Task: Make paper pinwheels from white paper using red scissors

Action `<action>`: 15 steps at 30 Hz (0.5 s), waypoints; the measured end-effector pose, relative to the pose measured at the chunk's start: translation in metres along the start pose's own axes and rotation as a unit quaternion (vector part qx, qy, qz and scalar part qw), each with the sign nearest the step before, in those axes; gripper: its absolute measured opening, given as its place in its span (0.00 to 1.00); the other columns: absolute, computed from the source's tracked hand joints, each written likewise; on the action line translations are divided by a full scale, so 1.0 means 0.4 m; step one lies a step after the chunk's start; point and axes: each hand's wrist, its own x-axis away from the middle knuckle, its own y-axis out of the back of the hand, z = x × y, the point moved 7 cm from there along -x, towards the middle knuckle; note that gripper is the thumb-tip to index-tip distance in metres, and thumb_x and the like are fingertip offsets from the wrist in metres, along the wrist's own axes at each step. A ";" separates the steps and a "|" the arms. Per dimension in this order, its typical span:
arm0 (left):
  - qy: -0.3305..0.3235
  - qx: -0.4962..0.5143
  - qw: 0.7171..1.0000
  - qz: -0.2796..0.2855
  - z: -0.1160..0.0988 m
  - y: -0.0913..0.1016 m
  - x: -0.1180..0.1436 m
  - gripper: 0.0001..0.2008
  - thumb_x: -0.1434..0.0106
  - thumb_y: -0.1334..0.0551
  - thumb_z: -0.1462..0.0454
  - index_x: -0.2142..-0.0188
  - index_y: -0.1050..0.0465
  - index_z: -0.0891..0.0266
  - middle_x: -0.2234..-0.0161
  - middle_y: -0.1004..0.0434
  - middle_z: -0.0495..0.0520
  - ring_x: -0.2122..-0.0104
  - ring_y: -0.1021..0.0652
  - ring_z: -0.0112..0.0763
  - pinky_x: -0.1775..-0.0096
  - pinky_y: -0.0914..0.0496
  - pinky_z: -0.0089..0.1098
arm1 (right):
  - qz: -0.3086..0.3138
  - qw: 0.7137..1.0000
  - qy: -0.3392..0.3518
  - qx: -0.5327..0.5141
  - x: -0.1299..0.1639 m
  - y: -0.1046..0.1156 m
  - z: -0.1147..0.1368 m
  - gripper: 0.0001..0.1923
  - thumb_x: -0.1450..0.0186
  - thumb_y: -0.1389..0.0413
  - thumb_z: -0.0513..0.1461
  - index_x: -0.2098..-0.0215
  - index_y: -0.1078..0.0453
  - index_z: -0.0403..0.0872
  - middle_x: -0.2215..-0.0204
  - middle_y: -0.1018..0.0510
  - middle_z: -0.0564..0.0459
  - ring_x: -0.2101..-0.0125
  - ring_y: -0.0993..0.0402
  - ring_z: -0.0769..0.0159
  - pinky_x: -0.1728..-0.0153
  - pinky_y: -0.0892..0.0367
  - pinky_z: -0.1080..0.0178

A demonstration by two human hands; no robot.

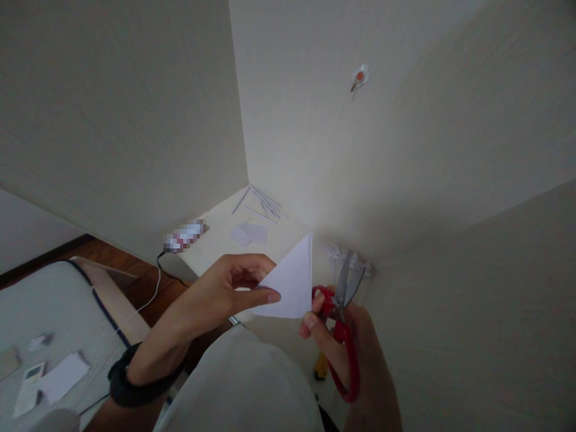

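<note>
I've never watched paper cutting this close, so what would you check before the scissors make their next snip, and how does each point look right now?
1. Left hand grips the folded white paper firmly: ok, pinched between thumb and fingers.
2. Right hand holds the red scissors through the handles: ok.
3. Blades open: ok, slightly apart, pointing up.
4. Paper between the blades: not ok, it sits beside them.
5. Left fingertips away from the blades: ok.
6. A cutting line on the paper: cannot tell.
</note>
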 end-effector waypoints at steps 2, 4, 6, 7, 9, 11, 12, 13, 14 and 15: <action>0.019 0.025 0.999 0.018 0.011 -0.016 0.005 0.02 0.48 0.31 0.67 0.72 0.21 0.60 0.74 0.19 0.50 0.74 0.21 0.28 0.71 0.26 0.25 | -0.009 0.999 -0.001 -0.033 -0.003 0.007 -0.002 0.05 0.41 0.44 0.38 0.74 0.35 0.49 0.81 0.22 0.57 0.80 0.25 0.66 0.78 0.31 0.67; 0.030 0.059 0.997 0.039 0.019 -0.039 0.010 0.06 0.47 0.32 0.68 0.67 0.20 0.59 0.70 0.18 0.51 0.72 0.20 0.31 0.67 0.25 0.28 | -0.047 0.997 -0.013 -0.058 -0.003 0.021 -0.006 0.06 0.40 0.44 0.40 0.74 0.34 0.49 0.82 0.23 0.58 0.81 0.26 0.67 0.77 0.32 0.66; 0.035 0.085 0.995 0.042 0.023 -0.058 0.016 0.09 0.46 0.32 0.68 0.64 0.21 0.59 0.68 0.17 0.52 0.70 0.19 0.32 0.65 0.24 0.30 | -0.091 0.993 -0.013 -0.072 -0.001 0.034 -0.003 0.07 0.40 0.44 0.41 0.75 0.33 0.49 0.84 0.24 0.58 0.81 0.27 0.67 0.75 0.33 0.64; 0.037 0.094 0.994 0.033 0.026 -0.064 0.018 0.09 0.46 0.32 0.68 0.63 0.21 0.60 0.68 0.16 0.53 0.69 0.19 0.33 0.65 0.24 0.30 | -0.105 0.992 -0.004 -0.076 0.001 0.037 0.002 0.07 0.40 0.44 0.41 0.75 0.33 0.49 0.84 0.24 0.58 0.80 0.28 0.66 0.74 0.33 0.64; 0.037 0.107 0.994 0.004 0.031 -0.069 0.022 0.08 0.47 0.31 0.68 0.65 0.21 0.61 0.69 0.16 0.53 0.69 0.18 0.33 0.66 0.24 0.29 | -0.120 0.989 0.020 -0.088 0.002 0.040 0.012 0.08 0.40 0.44 0.40 0.77 0.32 0.49 0.82 0.24 0.57 0.79 0.28 0.67 0.73 0.35 0.64; 0.037 0.133 0.990 -0.019 0.039 -0.070 0.025 0.08 0.48 0.31 0.68 0.66 0.21 0.61 0.69 0.16 0.52 0.70 0.19 0.32 0.67 0.24 0.29 | -0.132 0.985 0.031 -0.112 0.002 0.042 0.016 0.07 0.39 0.44 0.40 0.74 0.31 0.49 0.81 0.24 0.57 0.78 0.28 0.67 0.73 0.35 0.64; 0.039 0.150 0.988 -0.027 0.043 -0.070 0.026 0.08 0.47 0.30 0.68 0.66 0.21 0.61 0.70 0.16 0.52 0.70 0.19 0.32 0.67 0.24 0.29 | -0.135 0.983 0.033 -0.123 0.001 0.043 0.015 0.06 0.38 0.44 0.40 0.73 0.31 0.49 0.80 0.23 0.57 0.77 0.28 0.67 0.73 0.35 0.64; 0.038 0.167 0.985 -0.032 0.047 -0.070 0.027 0.08 0.47 0.30 0.68 0.65 0.21 0.60 0.70 0.16 0.51 0.71 0.19 0.31 0.67 0.24 0.28 | -0.134 0.982 0.038 -0.129 0.000 0.043 0.016 0.06 0.38 0.45 0.40 0.72 0.30 0.49 0.79 0.23 0.57 0.76 0.27 0.67 0.73 0.34 0.65; 0.034 0.181 0.982 -0.037 0.049 -0.070 0.028 0.08 0.46 0.30 0.67 0.65 0.21 0.59 0.69 0.16 0.50 0.71 0.19 0.30 0.67 0.24 0.28 | -0.131 0.982 0.049 -0.129 0.000 0.042 0.018 0.06 0.37 0.45 0.40 0.72 0.30 0.49 0.78 0.23 0.57 0.76 0.26 0.67 0.73 0.33 0.65; 0.028 0.191 0.980 -0.041 0.051 -0.068 0.029 0.08 0.46 0.30 0.67 0.65 0.21 0.59 0.69 0.16 0.49 0.70 0.19 0.29 0.66 0.24 0.27 | -0.130 0.982 0.061 -0.124 0.000 0.041 0.022 0.06 0.37 0.45 0.39 0.72 0.30 0.49 0.78 0.23 0.57 0.75 0.25 0.67 0.73 0.32 0.66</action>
